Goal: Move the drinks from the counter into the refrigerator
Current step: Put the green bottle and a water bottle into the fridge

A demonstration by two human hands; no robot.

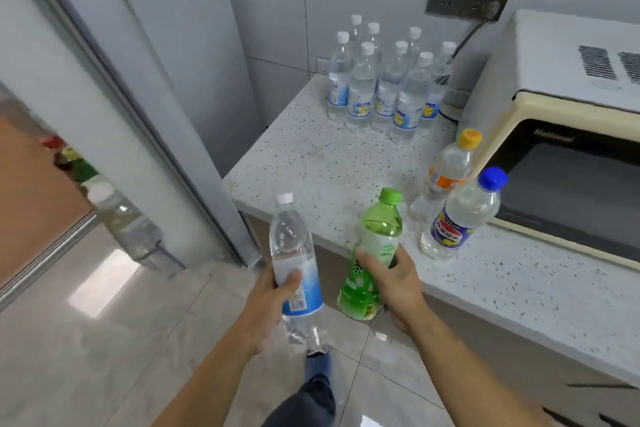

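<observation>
A clear plastic water bottle with a white cap (294, 263) is gripped by the curled fingers of the left hand (273, 302), held over the floor beside the speckled white table (322, 163). A green plastic bottle with a green cap (375, 246) is clasped by the right hand (394, 282) at the table's front edge.

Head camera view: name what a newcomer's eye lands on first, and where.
Two hands low in the middle, each gripping a bottle: the left hand a clear water bottle, the right hand a green bottle. Behind them, a cluster of clear bottles stands at the back of the speckled counter, beside a cream microwave.
</observation>
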